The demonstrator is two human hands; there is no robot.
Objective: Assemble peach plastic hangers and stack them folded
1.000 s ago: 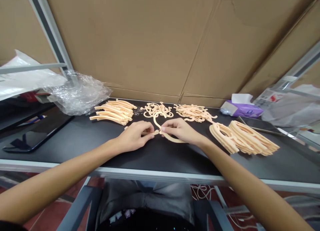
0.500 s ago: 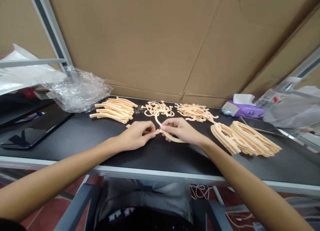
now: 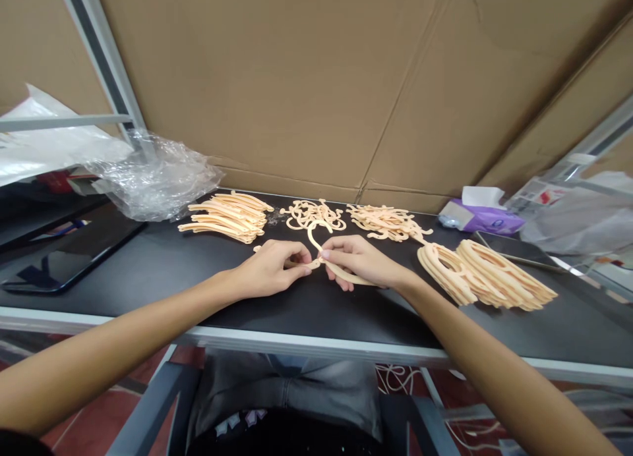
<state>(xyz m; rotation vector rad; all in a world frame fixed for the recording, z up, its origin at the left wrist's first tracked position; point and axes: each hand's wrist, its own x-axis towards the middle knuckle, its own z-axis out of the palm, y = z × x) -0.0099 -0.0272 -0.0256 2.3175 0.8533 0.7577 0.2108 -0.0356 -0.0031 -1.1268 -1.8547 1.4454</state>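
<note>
Wrapping (image 3: pixel 158 179), clear and crumpled, sits at the left of the frame, beside a white plastic sheet (image 3: pixel 54 146) that reaches the left edge. Below them, a glossy black panel (image 3: pixel 69 258) lies flat on the black worktop (image 3: pixel 306 317). Farther right, left of centre, long pale strips (image 3: pixel 227 217) lie side by side in a stack.

Just left of the frame's centre, the left hand (image 3: pixel 270 268) is closed, thumb and fingers pinching a slim curved arm (image 3: pixel 315 265) whose end points right. At the centre, that end meets a pale hook (image 3: pixel 311 236), which rises from the joint and bends over to the right. Behind it lies a tangle of small hooked pieces (image 3: pixel 316 213).

Just right of centre, the right hand (image 3: pixel 360 258) is also closed, gripping a wider curved arm (image 3: pixel 349 275) close to the joint; that arm runs down and right under the palm. Beyond this hand, a loose heap of pale pieces (image 3: pixel 383 222) lies on the worktop.

Toward the right of the frame, pale looped frames (image 3: pixel 487 275) lean together in two adjoining stacks. Above them is a purple tissue pack (image 3: pixel 492 220), with a dark flat device (image 3: pixel 517 248) just below it. Clear plastic (image 3: pixel 583 215) hangs near the right edge.
</note>
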